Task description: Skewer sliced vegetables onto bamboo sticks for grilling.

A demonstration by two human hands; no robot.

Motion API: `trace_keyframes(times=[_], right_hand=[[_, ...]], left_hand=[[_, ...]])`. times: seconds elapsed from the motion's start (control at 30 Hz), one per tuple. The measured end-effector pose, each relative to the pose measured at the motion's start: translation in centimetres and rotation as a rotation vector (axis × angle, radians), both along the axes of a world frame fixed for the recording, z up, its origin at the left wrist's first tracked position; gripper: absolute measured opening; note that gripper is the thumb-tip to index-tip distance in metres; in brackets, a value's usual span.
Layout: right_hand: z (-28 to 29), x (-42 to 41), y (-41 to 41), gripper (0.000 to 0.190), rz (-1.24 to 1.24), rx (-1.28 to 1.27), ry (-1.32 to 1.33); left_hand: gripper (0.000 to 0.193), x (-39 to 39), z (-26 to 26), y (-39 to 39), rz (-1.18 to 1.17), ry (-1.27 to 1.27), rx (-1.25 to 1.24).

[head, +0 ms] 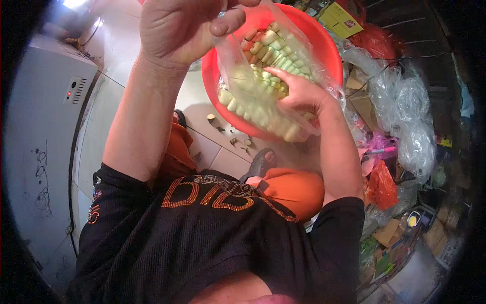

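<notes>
A clear plastic bag [239, 64] stands with its mouth raised inside a red plastic basin [328, 41]. Pale green and whitish vegetable pieces [283, 51], rounded at the ends and laid in close rows, fill the bag; their exact kind is unclear. My left hand [182, 28], at the top edge of the picture, grips the bag's rim near the thumb, its fingertips partly cut off. Reaching into the bag, my right hand [303, 93] rests on the pieces with thumb and forefinger spread. Its other fingers are hidden, so a hold on any piece cannot be made out.
On the tiled floor [231, 163], vegetable scraps [235, 141] lie between my sandalled feet and the basin. A white appliance [45, 95] with a red light stands at left. Crumpled clear plastic [414, 114], a red bag [383, 186], cardboard and a yellow box [340, 19] crowd the right.
</notes>
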State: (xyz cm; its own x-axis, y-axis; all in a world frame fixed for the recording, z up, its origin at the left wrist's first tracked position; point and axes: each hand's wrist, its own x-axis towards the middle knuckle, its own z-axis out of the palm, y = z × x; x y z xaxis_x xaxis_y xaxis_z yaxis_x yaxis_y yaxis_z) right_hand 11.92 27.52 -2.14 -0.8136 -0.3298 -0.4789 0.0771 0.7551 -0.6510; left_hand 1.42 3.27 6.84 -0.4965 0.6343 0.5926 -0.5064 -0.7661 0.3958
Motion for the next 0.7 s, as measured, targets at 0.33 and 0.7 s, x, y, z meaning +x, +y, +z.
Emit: trace_keyframes(times=[0.33,0.7], right_hand=[[1.4,3.1,-2.3,0.073,-0.026,0.213,0.466],[0.5,4.2,-2.0,0.071,-0.121,0.195,0.342]], left_hand=[[0.055,1.8,1.2,0.0,0.07,0.03,-0.005],[0.058,-0.2,-1.3,-2.7,-0.001,0.015,-0.101]])
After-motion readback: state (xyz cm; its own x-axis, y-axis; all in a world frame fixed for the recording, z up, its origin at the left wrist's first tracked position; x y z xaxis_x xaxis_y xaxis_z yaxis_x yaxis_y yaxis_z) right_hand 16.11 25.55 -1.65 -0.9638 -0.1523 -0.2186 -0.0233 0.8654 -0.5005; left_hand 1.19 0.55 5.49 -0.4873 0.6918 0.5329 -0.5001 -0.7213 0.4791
